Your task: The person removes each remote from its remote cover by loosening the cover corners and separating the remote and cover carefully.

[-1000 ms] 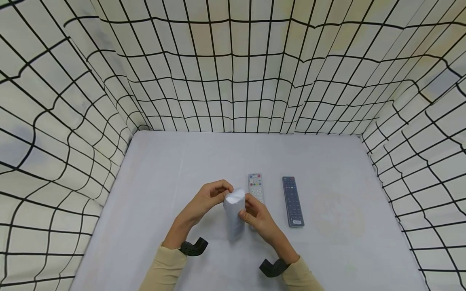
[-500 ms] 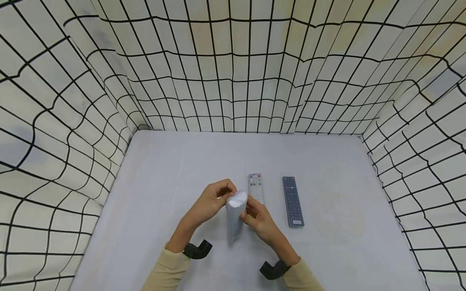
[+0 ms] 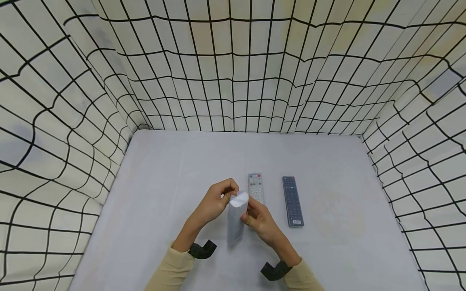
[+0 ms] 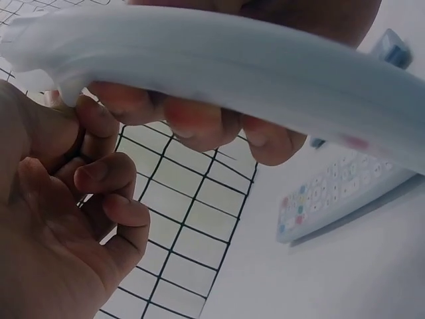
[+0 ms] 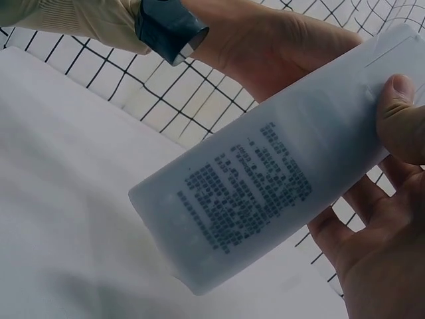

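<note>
A frosted white plastic bag [image 3: 236,222], long and narrow, stands up between the hands over the table. Dark printed text covers its lower part in the right wrist view. My left hand [image 3: 214,202] pinches the edge of the bag's upper end between thumb and fingertips; a small fold of plastic [image 4: 70,86] pulls out there. My right hand [image 3: 261,220] grips the bag's right side, thumb on one face and fingers behind it. Behind the right hand lies a white remote control [image 3: 256,188] with colored buttons, its lower part hidden by that hand.
A dark remote control [image 3: 293,201] lies farther right on the white table [image 3: 189,157]. White walls with a black grid [image 3: 233,68] enclose the table at the back and sides. Dark bands [image 3: 203,249] sit on both wrists.
The left hand and the top of the bag have shifted slightly to the right, with the left fingers still at its upper edge. The right hand and both remote controls have barely moved.
</note>
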The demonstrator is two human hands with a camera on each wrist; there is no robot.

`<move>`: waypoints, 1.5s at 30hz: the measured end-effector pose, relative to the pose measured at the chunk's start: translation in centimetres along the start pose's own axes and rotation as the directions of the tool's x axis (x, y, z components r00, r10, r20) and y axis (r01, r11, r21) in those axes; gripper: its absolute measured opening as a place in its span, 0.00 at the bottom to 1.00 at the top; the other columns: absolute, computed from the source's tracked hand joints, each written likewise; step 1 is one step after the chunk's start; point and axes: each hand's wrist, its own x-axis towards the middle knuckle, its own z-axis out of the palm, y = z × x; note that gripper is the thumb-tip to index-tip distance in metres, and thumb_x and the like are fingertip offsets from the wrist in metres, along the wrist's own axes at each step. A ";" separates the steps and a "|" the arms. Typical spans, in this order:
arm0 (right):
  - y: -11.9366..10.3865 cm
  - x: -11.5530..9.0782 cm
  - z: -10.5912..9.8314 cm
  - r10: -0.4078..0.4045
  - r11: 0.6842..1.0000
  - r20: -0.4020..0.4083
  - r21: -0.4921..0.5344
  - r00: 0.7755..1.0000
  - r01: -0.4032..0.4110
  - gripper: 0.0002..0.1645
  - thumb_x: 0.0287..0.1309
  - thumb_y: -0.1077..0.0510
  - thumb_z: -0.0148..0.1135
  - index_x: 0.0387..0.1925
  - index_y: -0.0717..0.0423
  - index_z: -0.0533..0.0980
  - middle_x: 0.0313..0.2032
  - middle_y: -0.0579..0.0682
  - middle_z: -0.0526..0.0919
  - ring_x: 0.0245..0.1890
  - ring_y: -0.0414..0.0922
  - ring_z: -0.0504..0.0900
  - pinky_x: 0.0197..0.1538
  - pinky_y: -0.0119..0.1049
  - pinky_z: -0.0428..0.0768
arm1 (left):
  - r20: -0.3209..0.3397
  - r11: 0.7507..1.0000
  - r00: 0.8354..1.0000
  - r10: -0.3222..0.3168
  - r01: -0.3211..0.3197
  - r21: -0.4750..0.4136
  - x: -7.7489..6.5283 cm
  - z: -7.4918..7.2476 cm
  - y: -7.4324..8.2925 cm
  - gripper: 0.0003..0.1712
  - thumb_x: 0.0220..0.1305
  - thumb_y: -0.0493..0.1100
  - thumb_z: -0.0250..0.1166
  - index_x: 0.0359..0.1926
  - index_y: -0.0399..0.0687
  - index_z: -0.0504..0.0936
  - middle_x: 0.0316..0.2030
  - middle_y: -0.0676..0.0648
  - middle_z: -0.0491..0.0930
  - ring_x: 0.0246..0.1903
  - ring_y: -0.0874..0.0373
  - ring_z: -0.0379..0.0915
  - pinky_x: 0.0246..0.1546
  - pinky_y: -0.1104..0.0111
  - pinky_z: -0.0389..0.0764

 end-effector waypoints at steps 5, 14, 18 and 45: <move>0.1 -0.2 -0.1 0.006 1.000 -0.023 0.003 1.000 -0.006 0.42 0.73 0.44 0.59 0.75 0.66 0.62 0.65 0.38 0.79 0.63 0.34 0.78 0.65 0.29 0.75 | 0.034 1.000 0.999 -0.005 0.005 0.012 -0.1 -0.6 0.0 0.02 0.74 0.38 0.63 0.41 0.48 0.81 0.38 0.49 0.81 0.38 0.57 0.73 0.40 0.68 0.73; 0.4 -0.2 -0.5 0.023 1.000 -0.057 -0.011 0.998 -0.023 0.39 0.74 0.48 0.59 0.75 0.66 0.62 0.63 0.33 0.79 0.64 0.32 0.77 0.66 0.28 0.74 | -0.003 0.996 1.000 0.022 -0.022 -0.084 -1.5 -2.2 -0.2 0.07 0.76 0.44 0.63 0.48 0.49 0.85 0.44 0.50 0.85 0.48 0.57 0.81 0.52 0.65 0.80; 0.2 -0.2 -0.5 0.020 1.000 -0.051 -0.005 0.999 -0.020 0.39 0.74 0.48 0.59 0.74 0.68 0.62 0.62 0.32 0.80 0.63 0.32 0.78 0.65 0.28 0.73 | 0.013 0.991 0.995 0.095 -0.093 -0.101 -1.9 -2.1 -0.2 0.10 0.75 0.41 0.64 0.52 0.49 0.86 0.48 0.51 0.86 0.50 0.58 0.82 0.54 0.66 0.80; 0.1 -0.4 0.2 0.075 0.997 -0.023 0.036 0.997 -0.074 0.34 0.74 0.48 0.59 0.69 0.66 0.65 0.59 0.35 0.82 0.59 0.35 0.80 0.62 0.31 0.78 | -0.282 0.988 0.953 0.113 -0.078 0.132 -0.7 -0.7 0.4 0.08 0.61 0.33 0.73 0.33 0.49 0.81 0.32 0.50 0.83 0.35 0.62 0.79 0.45 0.67 0.81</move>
